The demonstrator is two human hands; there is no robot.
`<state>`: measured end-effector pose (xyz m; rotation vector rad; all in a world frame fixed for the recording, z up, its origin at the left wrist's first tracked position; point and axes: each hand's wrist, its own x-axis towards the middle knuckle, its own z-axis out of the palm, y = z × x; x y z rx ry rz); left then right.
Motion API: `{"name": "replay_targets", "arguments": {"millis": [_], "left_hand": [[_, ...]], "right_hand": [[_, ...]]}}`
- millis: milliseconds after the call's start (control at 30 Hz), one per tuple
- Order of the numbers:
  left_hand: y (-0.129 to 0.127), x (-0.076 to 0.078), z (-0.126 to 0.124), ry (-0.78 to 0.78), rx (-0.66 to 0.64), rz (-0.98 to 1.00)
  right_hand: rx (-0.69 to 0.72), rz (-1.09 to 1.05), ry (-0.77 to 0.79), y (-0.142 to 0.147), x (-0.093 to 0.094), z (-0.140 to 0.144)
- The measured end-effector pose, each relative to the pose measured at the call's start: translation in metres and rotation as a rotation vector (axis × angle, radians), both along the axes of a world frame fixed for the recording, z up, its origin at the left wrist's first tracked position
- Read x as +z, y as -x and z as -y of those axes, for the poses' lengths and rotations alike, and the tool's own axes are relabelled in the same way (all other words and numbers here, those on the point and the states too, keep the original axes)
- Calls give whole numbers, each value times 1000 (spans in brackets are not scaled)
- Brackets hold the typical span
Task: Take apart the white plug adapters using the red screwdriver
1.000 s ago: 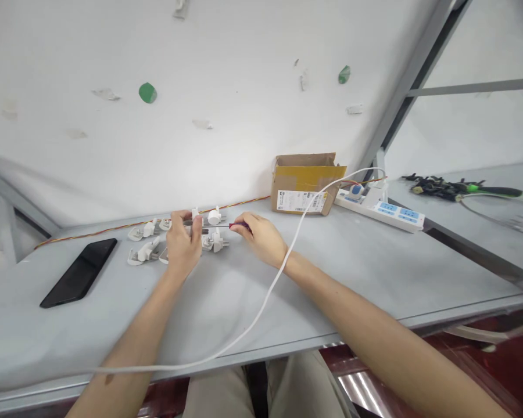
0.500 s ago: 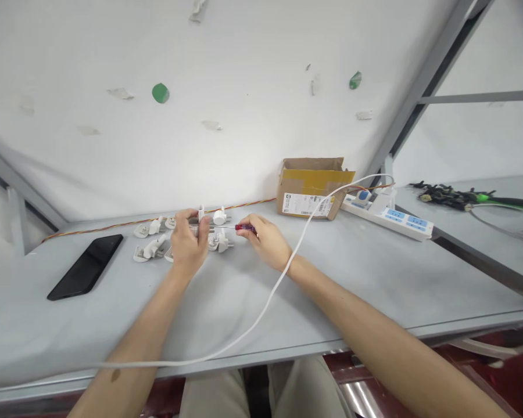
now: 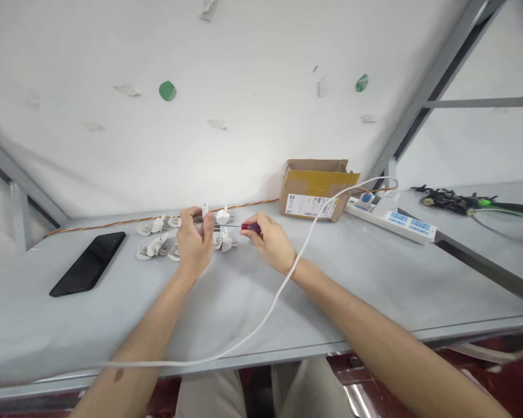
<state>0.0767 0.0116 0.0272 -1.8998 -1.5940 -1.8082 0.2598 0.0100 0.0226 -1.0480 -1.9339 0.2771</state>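
My left hand point(image 3: 194, 244) grips a small white plug part point(image 3: 204, 211) just above the grey table point(image 3: 375, 273). My right hand point(image 3: 270, 241) holds a screwdriver with a dark red handle point(image 3: 251, 227), its thin shaft pointing left toward the part in my left hand. Several white plug pieces point(image 3: 152, 249) lie on the table around and behind my left hand. A white cable point(image 3: 287, 278) drapes over my right wrist.
A black phone point(image 3: 88, 270) lies at the left. A cardboard box point(image 3: 316, 188) and a white power strip point(image 3: 396, 217) stand at the back right. A twisted red-yellow wire point(image 3: 113, 223) runs along the wall. Tools point(image 3: 462, 201) lie on the neighbouring table.
The view has shifted a little; both hands stay together at the plug part, and the screwdriver's red handle shows more in my right fingers.
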Motion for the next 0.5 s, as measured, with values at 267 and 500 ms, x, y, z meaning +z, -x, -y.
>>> {"name": "replay_targets", "arguments": {"millis": [267,500], "left_hand": [[0,-4,-3,-1,-8,-13],[2,-3,-5,20,10,-27]], "right_hand": [[-47,89,-58,-4,5,-1],[-5,37,58,0,3,2]]}}
